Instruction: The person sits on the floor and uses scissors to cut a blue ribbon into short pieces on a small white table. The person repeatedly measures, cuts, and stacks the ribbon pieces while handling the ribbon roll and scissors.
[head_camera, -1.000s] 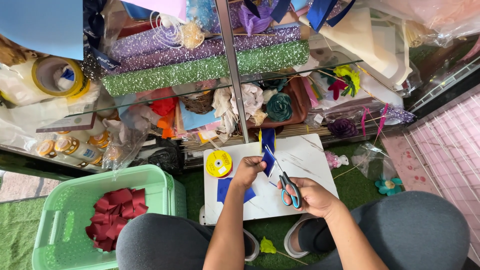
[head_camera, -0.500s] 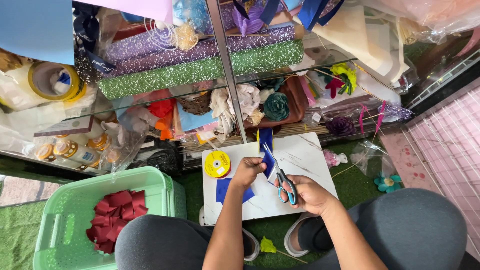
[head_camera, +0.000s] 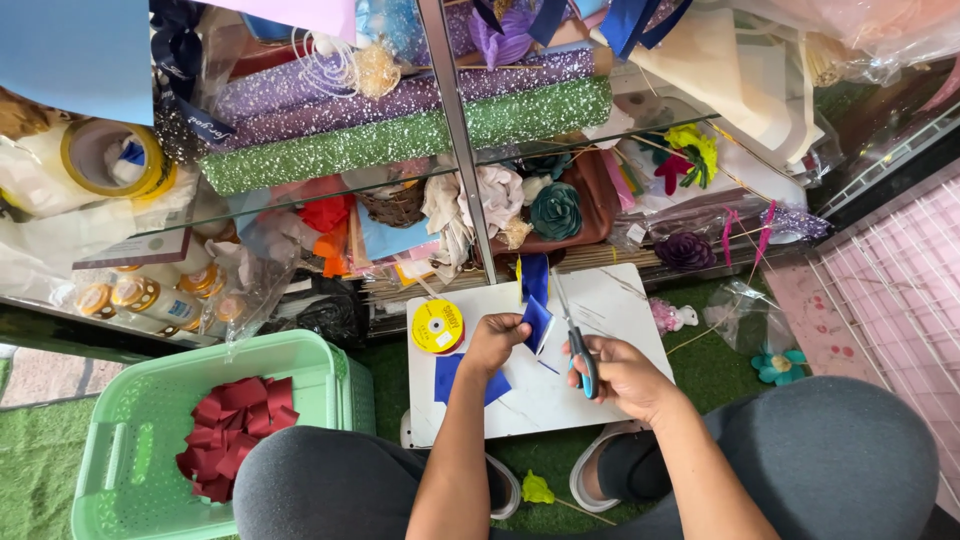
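Blue ribbon (head_camera: 537, 318) pinched in left hand (head_camera: 495, 341) (folded).

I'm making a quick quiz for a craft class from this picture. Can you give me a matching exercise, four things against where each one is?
Things:
1. scissors
2. blue ribbon
3. red bows
4. yellow spool

Places:
A. inside the green basket
B. lying on the white board, beside the left hand
C. in the right hand
D. pinched in the left hand

Pairs: 1-C, 2-D, 3-A, 4-B
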